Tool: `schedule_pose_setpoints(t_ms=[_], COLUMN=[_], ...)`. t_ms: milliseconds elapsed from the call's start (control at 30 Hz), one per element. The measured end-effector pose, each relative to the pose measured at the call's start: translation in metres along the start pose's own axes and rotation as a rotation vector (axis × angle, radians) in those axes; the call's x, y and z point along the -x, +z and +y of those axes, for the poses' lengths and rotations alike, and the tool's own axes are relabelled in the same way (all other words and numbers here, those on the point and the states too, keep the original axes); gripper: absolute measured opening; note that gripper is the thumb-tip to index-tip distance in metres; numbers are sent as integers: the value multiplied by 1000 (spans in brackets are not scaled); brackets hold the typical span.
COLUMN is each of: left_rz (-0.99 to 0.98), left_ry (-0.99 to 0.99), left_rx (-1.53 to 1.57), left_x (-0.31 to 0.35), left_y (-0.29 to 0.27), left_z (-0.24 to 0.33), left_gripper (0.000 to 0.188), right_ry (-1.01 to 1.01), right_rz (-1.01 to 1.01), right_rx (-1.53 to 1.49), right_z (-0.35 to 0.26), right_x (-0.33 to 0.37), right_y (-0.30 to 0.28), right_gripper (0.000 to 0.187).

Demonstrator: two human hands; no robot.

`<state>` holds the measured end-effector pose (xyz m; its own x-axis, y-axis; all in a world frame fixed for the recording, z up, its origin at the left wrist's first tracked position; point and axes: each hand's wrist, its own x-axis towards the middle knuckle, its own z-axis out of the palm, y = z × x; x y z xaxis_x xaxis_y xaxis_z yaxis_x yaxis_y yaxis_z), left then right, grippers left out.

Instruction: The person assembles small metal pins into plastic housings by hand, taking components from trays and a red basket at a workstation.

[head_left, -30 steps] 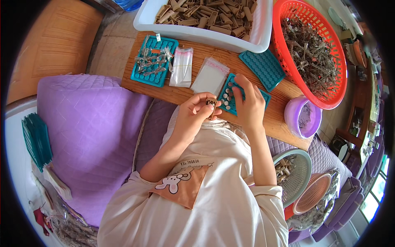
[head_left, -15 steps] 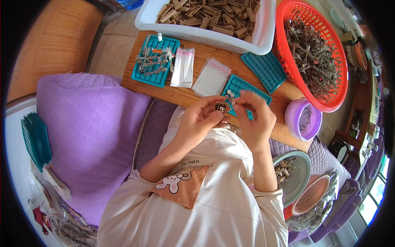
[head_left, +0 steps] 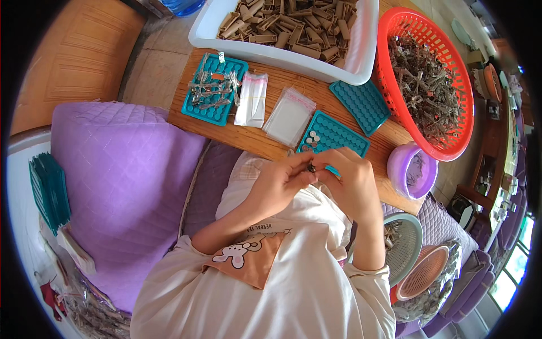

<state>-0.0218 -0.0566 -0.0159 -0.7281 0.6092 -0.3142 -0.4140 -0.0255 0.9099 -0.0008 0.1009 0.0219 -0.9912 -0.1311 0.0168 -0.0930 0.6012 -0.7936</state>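
Observation:
My left hand (head_left: 278,183) is closed on a small brown part with a dark inside (head_left: 311,168), gripping it between thumb and fingers over my lap. My right hand (head_left: 353,178) meets it there, fingertips pinched together against the part; what they hold is hidden. Just beyond both hands lies a teal tray with round cups (head_left: 341,133). Several small white discs (head_left: 312,137) sit at its left end. My hands cover the tray's near edge.
On the wooden table (head_left: 265,144) are a teal tray of silvery wrapped pieces (head_left: 212,116), clear plastic bags (head_left: 289,117), another teal tray (head_left: 361,106), a white bin of brown parts (head_left: 344,70), a red basket (head_left: 470,107) and a purple bowl (head_left: 398,169). A grey-green basket (head_left: 409,248) stands right.
My right hand has come down from over the teal tray to the part in my left hand. Both hands have moved slightly nearer my body, and the fingertips now meet.

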Motion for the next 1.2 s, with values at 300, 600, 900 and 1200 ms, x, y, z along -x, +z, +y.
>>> schedule_pose_setpoints(t_ms=[300,600,900,1200], left_rz=[-183,-74,11,322], left_ry=[-53,-114,-14,281], left_rx=[101,287,245,454], left_x=[1,-4,-9,-20], left_y=[-2,-9,-16,-10], left_z=[23,27,27,29], left_gripper=[25,24,27,34], right_ry=[-141,-377,-104,81], right_rz=[-629,74,-68,217], right_rx=[32,827,597,-119], right_z=[-12,72,52,3], right_x=[-80,-223,-211,-63], right_y=[-55,-19,-47,-43], right_gripper=[39,14,21,34])
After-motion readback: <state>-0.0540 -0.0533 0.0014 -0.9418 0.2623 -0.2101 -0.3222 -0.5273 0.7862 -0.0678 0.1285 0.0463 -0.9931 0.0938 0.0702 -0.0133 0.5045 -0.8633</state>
